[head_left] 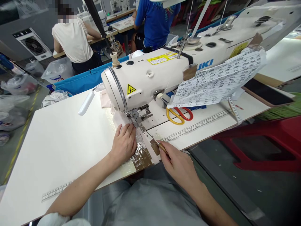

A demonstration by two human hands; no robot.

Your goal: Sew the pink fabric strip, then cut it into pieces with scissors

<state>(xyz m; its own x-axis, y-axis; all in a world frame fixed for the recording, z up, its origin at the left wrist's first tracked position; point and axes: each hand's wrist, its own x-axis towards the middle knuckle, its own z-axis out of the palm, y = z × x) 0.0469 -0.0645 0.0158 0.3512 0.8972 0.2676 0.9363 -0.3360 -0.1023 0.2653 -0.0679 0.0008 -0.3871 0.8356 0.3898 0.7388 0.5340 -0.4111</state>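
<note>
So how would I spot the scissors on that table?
Start at the white sewing machine. Under the printed sheet taped to it, right of the presser foot, lie the scissors. Only they have loop handles, one yellow, one red.

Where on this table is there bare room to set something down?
The widest bare patch of table lies left of the left hand and the sewing machine. A narrower strip runs along the ruler, right of the scissors. Crowded at the needle: left hand on cloth, right hand pinching a thin tool.
</note>
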